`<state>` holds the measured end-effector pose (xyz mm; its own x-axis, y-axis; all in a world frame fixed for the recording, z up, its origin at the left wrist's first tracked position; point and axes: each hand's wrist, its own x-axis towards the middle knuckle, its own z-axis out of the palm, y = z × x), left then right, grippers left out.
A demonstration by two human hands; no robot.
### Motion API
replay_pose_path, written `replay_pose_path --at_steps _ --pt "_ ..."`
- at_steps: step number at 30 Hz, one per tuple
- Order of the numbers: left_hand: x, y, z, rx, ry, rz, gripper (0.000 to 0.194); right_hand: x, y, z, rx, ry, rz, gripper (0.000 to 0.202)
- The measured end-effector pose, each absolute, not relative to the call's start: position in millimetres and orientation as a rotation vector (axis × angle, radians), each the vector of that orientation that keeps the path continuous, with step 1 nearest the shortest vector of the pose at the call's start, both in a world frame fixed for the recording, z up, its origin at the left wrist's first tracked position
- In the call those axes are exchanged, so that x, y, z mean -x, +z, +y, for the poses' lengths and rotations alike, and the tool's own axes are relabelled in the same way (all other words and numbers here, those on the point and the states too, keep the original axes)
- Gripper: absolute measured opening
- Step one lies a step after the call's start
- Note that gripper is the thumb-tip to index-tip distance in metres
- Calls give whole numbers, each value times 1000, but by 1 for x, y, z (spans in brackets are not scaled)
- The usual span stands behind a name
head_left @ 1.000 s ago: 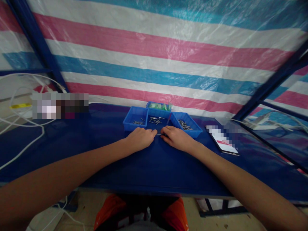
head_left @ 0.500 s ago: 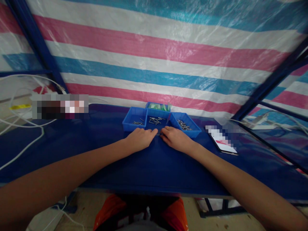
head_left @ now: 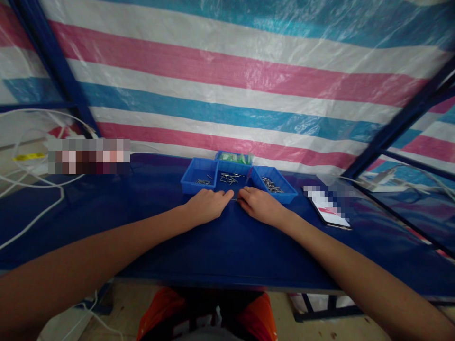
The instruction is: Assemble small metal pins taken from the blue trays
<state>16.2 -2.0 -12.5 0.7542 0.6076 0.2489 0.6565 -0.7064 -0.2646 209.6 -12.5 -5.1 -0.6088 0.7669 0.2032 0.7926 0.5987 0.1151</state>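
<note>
My left hand (head_left: 207, 206) and my right hand (head_left: 261, 204) rest near each other on the blue table, fingers pinched. A thin metal rod (head_left: 233, 199) spans the small gap between the fingertips; its ends are hidden in the fingers. Just beyond my left hand is a blue bin (head_left: 188, 179) with a few slim metal pieces (head_left: 204, 182) in it. Past my right hand sits another blue bin (head_left: 289, 193), holding many short metal pieces (head_left: 272, 184). Loose metal pins (head_left: 229, 178) lie scattered between the bins.
Behind the pins stands a third blue bin (head_left: 234, 167) with green plastic packets (head_left: 232, 157). To the right lies a phone (head_left: 329, 210). White cables (head_left: 46, 215) run along the left side. A striped sheet (head_left: 227, 94) hangs behind the table (head_left: 227, 251).
Both hands stay almost in place, with only a slight shift at the fingertips around the rod. The bins and loose pins have not moved.
</note>
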Motion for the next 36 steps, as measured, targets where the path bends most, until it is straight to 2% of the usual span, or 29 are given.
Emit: replay_pose_path --at_steps 16,36 --pt "-19 -10 -3 2604 -190 -1035 20 -209 -4 -13 1337 -307 -2710 13" --pt "-18 -16 -2 2583 -317 -852 17 -207 -5 -16 1149 -260 -2707 13"
